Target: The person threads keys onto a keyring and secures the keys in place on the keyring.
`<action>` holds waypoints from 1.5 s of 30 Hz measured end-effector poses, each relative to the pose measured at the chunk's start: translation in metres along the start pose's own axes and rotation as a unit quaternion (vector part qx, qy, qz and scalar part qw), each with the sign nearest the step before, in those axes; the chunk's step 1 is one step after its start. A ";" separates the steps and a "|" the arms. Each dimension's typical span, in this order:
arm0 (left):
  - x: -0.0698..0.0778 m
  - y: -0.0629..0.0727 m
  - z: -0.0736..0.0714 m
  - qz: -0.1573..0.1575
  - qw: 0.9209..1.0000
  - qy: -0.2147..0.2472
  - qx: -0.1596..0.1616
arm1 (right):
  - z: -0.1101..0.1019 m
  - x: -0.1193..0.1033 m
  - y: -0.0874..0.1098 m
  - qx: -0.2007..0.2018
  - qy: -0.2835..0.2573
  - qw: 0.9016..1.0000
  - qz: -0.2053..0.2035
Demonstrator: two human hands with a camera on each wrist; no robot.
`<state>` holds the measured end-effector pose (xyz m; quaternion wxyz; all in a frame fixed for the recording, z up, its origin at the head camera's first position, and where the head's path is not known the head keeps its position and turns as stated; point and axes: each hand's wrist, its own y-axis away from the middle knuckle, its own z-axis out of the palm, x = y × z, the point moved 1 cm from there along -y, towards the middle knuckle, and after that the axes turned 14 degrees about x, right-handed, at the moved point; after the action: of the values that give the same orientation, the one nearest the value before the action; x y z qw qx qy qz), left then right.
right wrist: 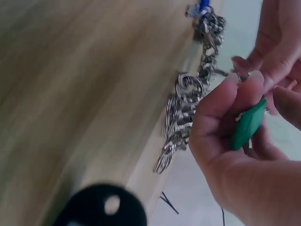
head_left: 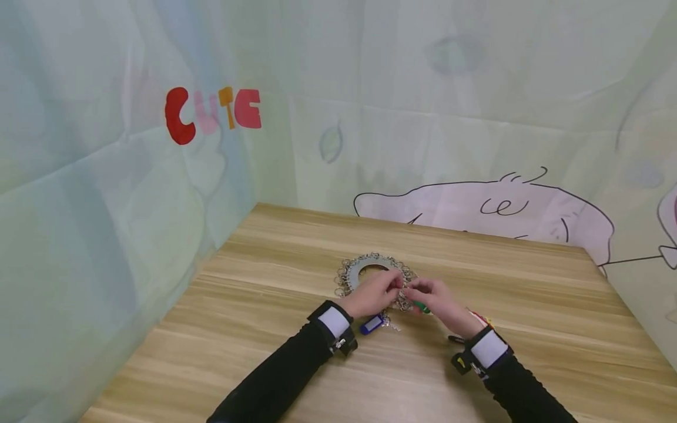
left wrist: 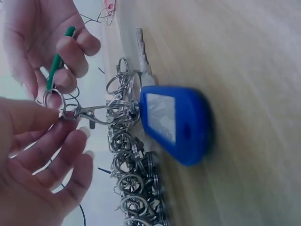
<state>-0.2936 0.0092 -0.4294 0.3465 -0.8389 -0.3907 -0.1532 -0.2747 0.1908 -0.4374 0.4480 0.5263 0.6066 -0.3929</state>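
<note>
A flat grey ring-shaped holder [head_left: 353,275], its edge hung with many metal clasps and split rings [left wrist: 127,183], lies on the table under the hands. My left hand [head_left: 373,292] pinches a small metal clasp [left wrist: 87,113] by its ring end, at the holder's near right side. Close beside it, my right hand [head_left: 438,301] holds a green key tag [right wrist: 249,125] in its curled fingers, with thumb and fingertip at a small split ring [left wrist: 52,98]. A blue key tag [left wrist: 181,125] and a key [left wrist: 142,54] hang from the holder's near edge.
The wooden table [head_left: 233,329] reaches back to a printed cloth wall [head_left: 328,88]. Another cloth stands along the left side. A red and yellow item [head_left: 481,318] partly shows behind my right wrist.
</note>
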 end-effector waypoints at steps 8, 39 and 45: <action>-0.001 0.001 0.001 -0.025 0.999 0.025 0.016 | 0.008 -0.001 0.000 0.017 0.001 0.998 -0.053; -0.004 0.003 0.002 -0.060 0.994 0.073 0.055 | 0.011 0.000 0.000 0.002 -0.009 0.999 -0.047; -0.003 0.004 0.002 -0.062 0.994 0.073 0.061 | 0.011 -0.001 0.001 0.000 0.002 0.999 -0.054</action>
<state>-0.2923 0.0074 -0.4345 0.4142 -0.7770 -0.4243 -0.2116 -0.2720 0.1801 -0.4395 0.4252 0.4936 0.6349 -0.4153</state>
